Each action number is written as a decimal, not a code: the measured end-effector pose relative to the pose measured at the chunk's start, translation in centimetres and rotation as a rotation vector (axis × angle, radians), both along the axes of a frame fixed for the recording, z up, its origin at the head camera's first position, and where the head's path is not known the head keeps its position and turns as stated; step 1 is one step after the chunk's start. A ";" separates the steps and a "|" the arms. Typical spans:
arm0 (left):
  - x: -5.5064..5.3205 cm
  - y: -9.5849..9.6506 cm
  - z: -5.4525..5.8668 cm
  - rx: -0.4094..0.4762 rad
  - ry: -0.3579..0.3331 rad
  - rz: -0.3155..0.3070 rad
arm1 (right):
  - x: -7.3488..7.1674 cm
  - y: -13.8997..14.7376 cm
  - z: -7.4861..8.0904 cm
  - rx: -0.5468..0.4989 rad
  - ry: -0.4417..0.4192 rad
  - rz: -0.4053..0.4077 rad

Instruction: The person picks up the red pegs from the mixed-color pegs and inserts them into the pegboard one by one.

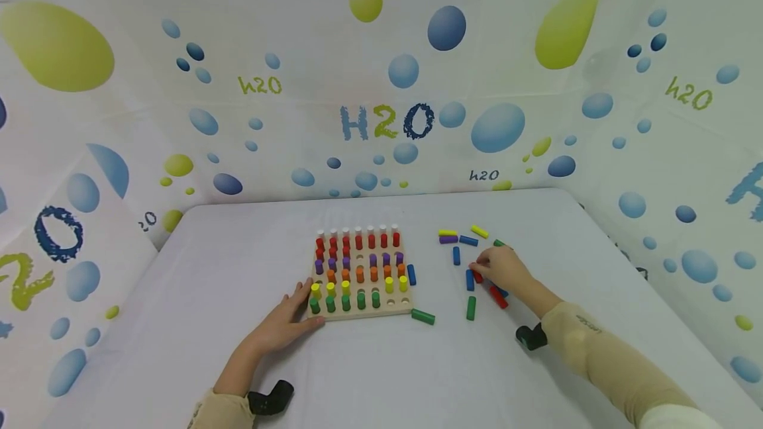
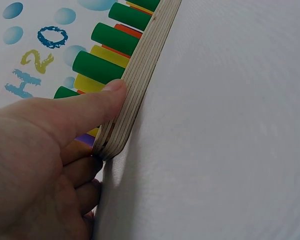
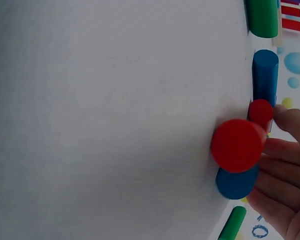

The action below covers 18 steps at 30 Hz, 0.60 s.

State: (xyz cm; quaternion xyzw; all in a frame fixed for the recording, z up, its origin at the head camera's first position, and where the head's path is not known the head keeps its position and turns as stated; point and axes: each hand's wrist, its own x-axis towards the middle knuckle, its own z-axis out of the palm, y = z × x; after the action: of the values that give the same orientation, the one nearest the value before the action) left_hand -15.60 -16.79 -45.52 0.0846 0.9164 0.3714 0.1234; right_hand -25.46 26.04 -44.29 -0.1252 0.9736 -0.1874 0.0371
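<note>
A wooden pegboard (image 1: 360, 314) lies on the table, with rows of white, red, purple, orange, yellow and green pegs upright in it. My left hand (image 1: 285, 323) holds its near left corner, the thumb (image 2: 107, 102) against the layered front edge and the other fingers along the left side. To the right, my right hand (image 1: 505, 269) has thumb and fingertips at a red peg (image 3: 260, 111) and pinches it among the loose pegs. Close by lie a blue peg (image 1: 469, 280), another red peg (image 1: 498, 297) and a partly covered blue peg (image 3: 237, 182).
Beyond the right hand lie yellow (image 1: 479, 231), purple (image 1: 448, 239) and blue (image 1: 468, 241) pegs. Two green pegs, one near the board (image 1: 423, 316) and one farther right (image 1: 471, 308), lie toward the front. A blue peg (image 1: 411, 275) touches or nearly touches the board's right edge.
</note>
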 end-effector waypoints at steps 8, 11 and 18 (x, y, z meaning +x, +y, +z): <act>0.0 -0.1 0.0 -0.001 0.004 0.002 | 0.0 -0.9 0.2 0.057 -0.008 0.009; 0.1 -0.1 0.0 -0.001 0.007 0.000 | 0.3 -1.4 0.3 0.082 -0.020 0.021; 0.1 0.0 0.1 0.000 0.010 -0.004 | 1.1 -2.3 0.8 0.133 0.036 0.084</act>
State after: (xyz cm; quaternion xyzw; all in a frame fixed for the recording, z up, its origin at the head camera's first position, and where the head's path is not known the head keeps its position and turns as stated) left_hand -15.54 -16.80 -45.43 0.0884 0.9168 0.3707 0.1195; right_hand -24.38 23.72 -43.51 -0.1667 0.9782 -0.1183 0.0355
